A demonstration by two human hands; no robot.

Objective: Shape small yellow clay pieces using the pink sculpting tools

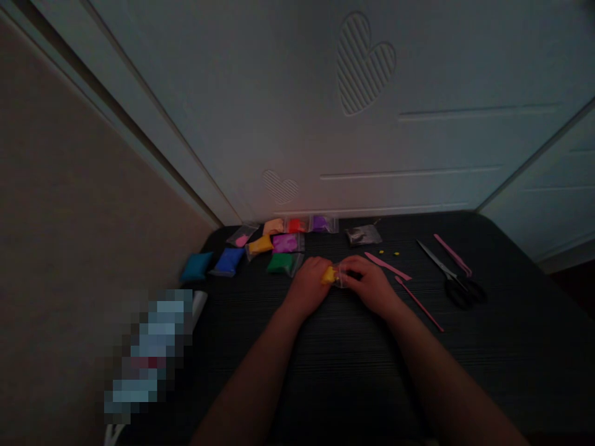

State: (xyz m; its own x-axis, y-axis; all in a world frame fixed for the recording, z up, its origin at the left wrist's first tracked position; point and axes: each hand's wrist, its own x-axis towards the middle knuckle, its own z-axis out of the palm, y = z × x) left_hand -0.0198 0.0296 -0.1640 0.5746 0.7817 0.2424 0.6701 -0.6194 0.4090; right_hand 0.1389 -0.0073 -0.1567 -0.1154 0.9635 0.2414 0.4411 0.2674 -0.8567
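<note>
Between my two hands, low over the dark table, is a small clear bag of yellow modelling clay (330, 275). My left hand (310, 280) is closed on the bag's left end, where the yellow clay shows. With fingers pinched, my right hand (366, 280) grips the clear right end of the bag. Just right of that hand lie a pink flat modelling knife (388, 266) and a thin pink modelling stick (419, 303). Two tiny yellow bits (396, 253) rest beyond the knife. A green clay bag (281, 263) is close to my left hand.
Several clay bags, including a blue one (229, 261) and a purple one (321, 223), lie at the back left. Scissors (450, 274) and pink tweezers (453, 254) are at the right. A blurred-out object (155, 347) stands at the left edge. A white panel (297, 111) rises behind the table (344, 371).
</note>
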